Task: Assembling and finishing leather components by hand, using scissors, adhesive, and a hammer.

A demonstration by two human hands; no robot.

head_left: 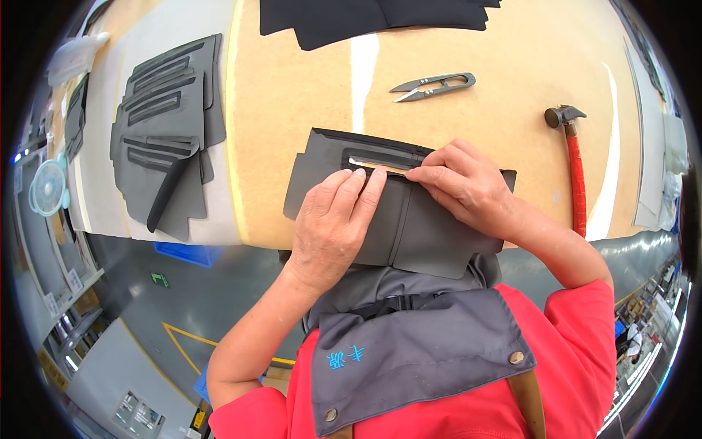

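Observation:
A dark grey panel (365, 219), leather-like or coated fabric, lies at the table's near edge and hangs partly over it. Near its top is a long narrow slot (376, 165) framed in black, with a pale surface showing through. My left hand (333, 223) rests on the panel with fingers stretched out, their tips along the slot's lower edge. At the slot's right end, my right hand (464, 183) pinches the black edging between thumb and fingers. Beyond the panel lie thread snips (435, 87). To the right is a hammer (574, 164) with a red handle.
Several similar grey panels with slots (164, 132) are stacked on the table's left part. Black pieces (373, 18) lie at the far edge. A small round light-blue fan (50, 186) stands at far left. Under the table edge shows a blue bin (186, 253).

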